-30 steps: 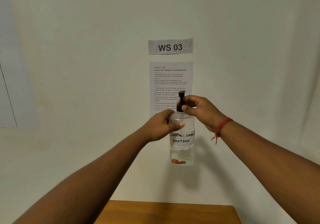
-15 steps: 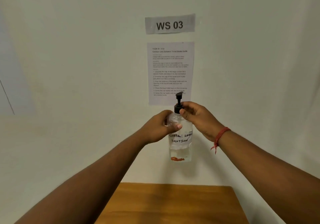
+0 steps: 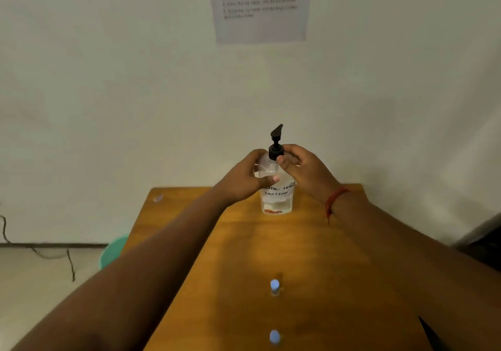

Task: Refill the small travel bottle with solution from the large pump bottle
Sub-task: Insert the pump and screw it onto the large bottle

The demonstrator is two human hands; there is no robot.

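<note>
At the table's far end, I steady the large pump bottle [image 3: 276, 188] with my left hand [image 3: 244, 179] wrapped around its shoulder so my right hand [image 3: 301, 169] can pinch the black collar to unscrew it. The small travel bottle [image 3: 274, 287] stands nearer me, untouched.

- The large pump bottle [image 3: 276, 188], gripped by both hands, is clear, with a black pump head [image 3: 276, 144].
- Its white label [image 3: 279, 190] carries black handwriting.
- A small orange-red patch [image 3: 272, 211] shows at the bottle's base.
- The right wrist wears a red thread band [image 3: 334, 198].
- The table [image 3: 311, 269] under the hands is honey-brown wood.
- Nearer than the hands, two small objects [image 3: 274, 287] look pale blue and blurred.
- Left of the left arm, a basin [image 3: 113, 251] is mint green.
- The wall [image 3: 108, 93] behind is off-white, with a pale grey printed sheet [image 3: 261, 6].
</note>
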